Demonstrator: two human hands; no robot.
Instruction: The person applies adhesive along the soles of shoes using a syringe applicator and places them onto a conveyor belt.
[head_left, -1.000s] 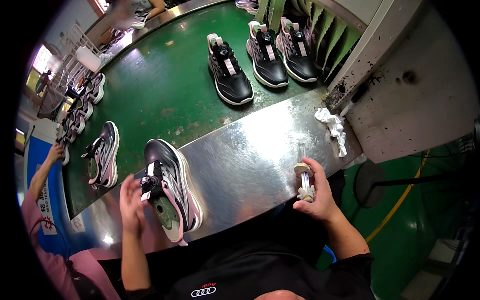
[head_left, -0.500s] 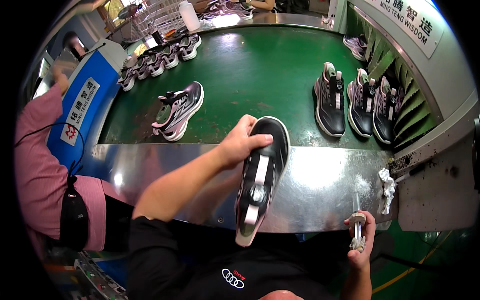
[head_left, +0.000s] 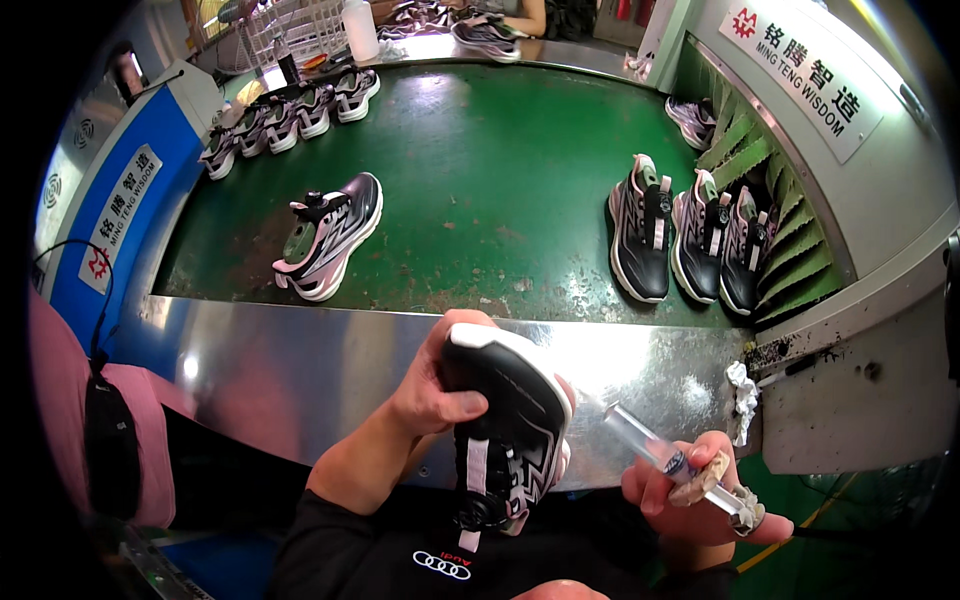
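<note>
My left hand (head_left: pixel 425 395) is closed around the toe end of a black sneaker (head_left: pixel 515 410) with a white sole and pink pull strap. The shoe is tilted on its side, its toe pointing away from me and its heel near my chest. My right hand (head_left: pixel 680 505) grips a clear syringe (head_left: pixel 640 438), with the fingers at its flange and the thumb by the plunger end. Grubby wrapping covers the flange and plunger end. The syringe's front end points up and left toward the shoe, a short gap apart from it.
A lone sneaker (head_left: pixel 330 235) lies on the green conveyor belt (head_left: pixel 470 200). Three black sneakers (head_left: pixel 637 235) stand at right by the green flap curtain (head_left: pixel 800 245). Several shoes (head_left: pixel 315 110) line the far left. Crumpled white tissue (head_left: pixel 741 400) sits on the metal ledge (head_left: pixel 300 370). A person's pink clothing (head_left: pixel 145 400) shows at left.
The sneaker has come down and rolled so more of its side and sole edge shows. My right hand has brought the syringe up and left, closer to the shoe. The view has shifted slightly.
</note>
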